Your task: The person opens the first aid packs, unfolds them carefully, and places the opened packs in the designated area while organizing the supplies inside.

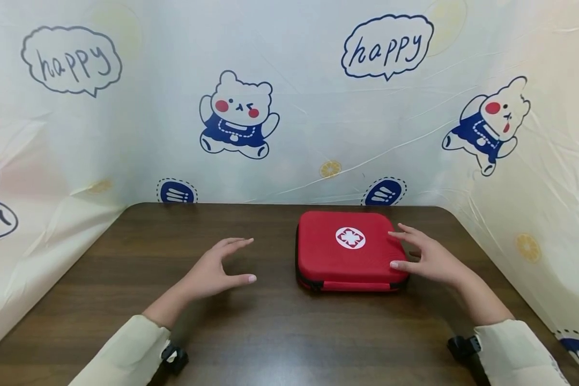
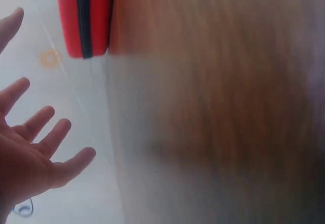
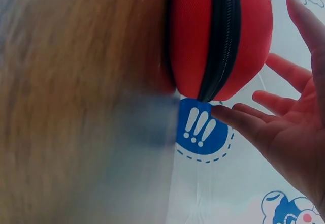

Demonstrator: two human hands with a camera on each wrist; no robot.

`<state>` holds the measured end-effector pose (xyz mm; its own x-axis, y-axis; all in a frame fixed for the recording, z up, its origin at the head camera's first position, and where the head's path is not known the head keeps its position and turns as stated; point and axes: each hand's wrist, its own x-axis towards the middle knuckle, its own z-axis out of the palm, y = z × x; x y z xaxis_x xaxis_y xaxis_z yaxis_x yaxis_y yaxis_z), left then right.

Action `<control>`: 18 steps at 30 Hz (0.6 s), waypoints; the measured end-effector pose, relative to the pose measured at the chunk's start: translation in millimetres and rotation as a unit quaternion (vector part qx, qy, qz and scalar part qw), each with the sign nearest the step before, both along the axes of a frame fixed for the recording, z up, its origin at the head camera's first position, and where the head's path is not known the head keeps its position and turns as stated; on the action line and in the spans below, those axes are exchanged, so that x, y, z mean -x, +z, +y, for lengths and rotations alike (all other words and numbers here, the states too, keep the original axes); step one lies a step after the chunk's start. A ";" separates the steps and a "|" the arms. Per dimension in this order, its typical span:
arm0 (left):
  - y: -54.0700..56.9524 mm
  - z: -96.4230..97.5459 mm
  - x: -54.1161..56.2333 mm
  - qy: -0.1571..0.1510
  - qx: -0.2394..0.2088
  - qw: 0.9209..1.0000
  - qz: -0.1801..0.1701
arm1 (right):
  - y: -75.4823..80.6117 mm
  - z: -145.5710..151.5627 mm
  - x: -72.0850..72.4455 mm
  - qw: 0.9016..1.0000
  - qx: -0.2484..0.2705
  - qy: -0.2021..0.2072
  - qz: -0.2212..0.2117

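Red case (image 1: 351, 261): head view shows emblem (image 1: 350, 238); right wrist, zipper teeth (image 3: 228, 36).

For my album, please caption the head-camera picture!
Red case on brown table, right hand at its edge, left hand apart.

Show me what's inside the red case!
I can't: the case is shut, so anything inside is covered. Only its outside shows, with a round white badge on top and a black zip around the side.

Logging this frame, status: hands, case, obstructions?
Left hand empty, apart from red case. Right hand at case's right side, contact unclear. Case closed, on table. No obstruction visible.
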<state>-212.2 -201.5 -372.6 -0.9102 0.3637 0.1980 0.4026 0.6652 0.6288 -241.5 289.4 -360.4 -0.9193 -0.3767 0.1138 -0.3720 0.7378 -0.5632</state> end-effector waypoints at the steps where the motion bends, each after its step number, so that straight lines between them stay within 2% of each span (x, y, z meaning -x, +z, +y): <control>1: 0.1 3.1 -0.7 -0.001 -0.008 1.000 -0.004 | 0.1 -0.5 -0.5 1.000 0.006 0.005 -0.001; 8: -1.5 29.0 -6.1 -0.044 -0.058 0.997 -0.031 | 1.4 -3.9 -4.7 0.999 0.013 0.037 -0.008; 12: -4.3 41.4 -6.5 -0.072 -0.067 0.994 -0.039 | 2.9 -5.8 -4.9 0.999 -0.014 0.033 -0.003; 18: -5.8 57.9 -6.3 -0.088 -0.071 0.991 -0.072 | 6.9 -7.7 -4.1 0.998 -0.052 0.024 -0.001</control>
<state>-205.9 -143.6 -378.4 -0.8579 0.4967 0.1314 0.4040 0.4941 0.7698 -237.4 281.6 -353.6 -0.9002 -0.4298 0.0696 -0.4068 0.7734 -0.4861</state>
